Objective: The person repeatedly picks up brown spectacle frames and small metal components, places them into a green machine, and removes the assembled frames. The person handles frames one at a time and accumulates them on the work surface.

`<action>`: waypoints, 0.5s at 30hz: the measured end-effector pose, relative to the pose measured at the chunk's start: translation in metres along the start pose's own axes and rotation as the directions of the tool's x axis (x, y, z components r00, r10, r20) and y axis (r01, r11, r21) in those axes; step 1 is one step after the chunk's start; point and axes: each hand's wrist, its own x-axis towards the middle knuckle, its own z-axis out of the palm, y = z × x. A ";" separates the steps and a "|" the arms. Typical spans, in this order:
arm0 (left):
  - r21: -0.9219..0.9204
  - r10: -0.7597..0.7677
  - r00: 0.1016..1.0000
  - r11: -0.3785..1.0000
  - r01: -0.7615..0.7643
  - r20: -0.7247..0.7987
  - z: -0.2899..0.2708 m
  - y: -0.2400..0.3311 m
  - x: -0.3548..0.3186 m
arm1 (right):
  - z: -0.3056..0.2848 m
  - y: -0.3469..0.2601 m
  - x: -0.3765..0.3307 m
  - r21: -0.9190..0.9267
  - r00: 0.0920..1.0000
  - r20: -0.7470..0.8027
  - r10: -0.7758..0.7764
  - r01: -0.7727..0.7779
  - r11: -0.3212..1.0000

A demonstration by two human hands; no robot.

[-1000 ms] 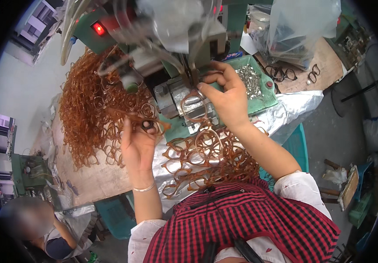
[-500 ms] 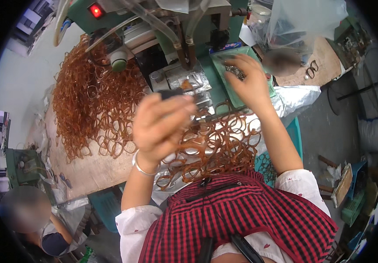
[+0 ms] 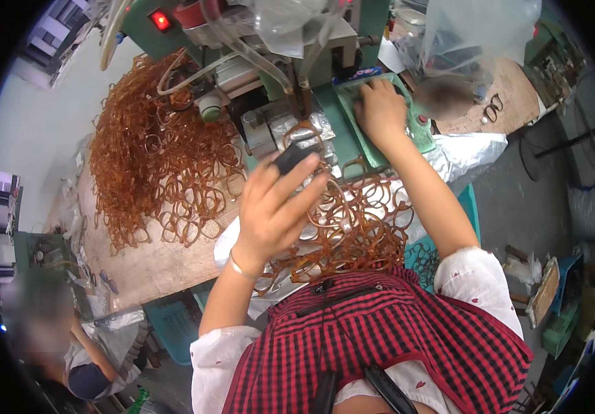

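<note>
Head view, black block against left fingers

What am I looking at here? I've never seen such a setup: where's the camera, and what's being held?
There's no robot: these are a person's bare hands. A wide camera worn on the head looks down, so straight edges bend. Ahead stands a green machine with clear tubes. The left hand has a dark thing at its fingers, held or worn, I can't tell, close to a brown eyeglass frame. The right hand reaches into a green tray; its grasp is hidden. A heap of orange-brown frames covers part of the wooden table.
</note>
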 end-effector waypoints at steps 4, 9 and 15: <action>0.286 -0.221 0.968 0.926 0.247 -0.120 -0.039 0.005 -0.095 | -0.033 0.027 -0.052 0.509 0.952 -0.127 0.277 -0.177 0.842; -0.144 -0.715 0.385 0.557 0.818 -0.583 -0.089 -0.038 -0.120 | -0.034 0.052 -0.069 0.975 0.721 0.157 0.675 -0.223 0.012; 0.022 -0.677 0.629 0.674 0.739 -0.381 -0.080 -0.081 -0.079 | -0.006 0.014 -0.022 0.955 0.783 0.195 0.591 -0.290 0.069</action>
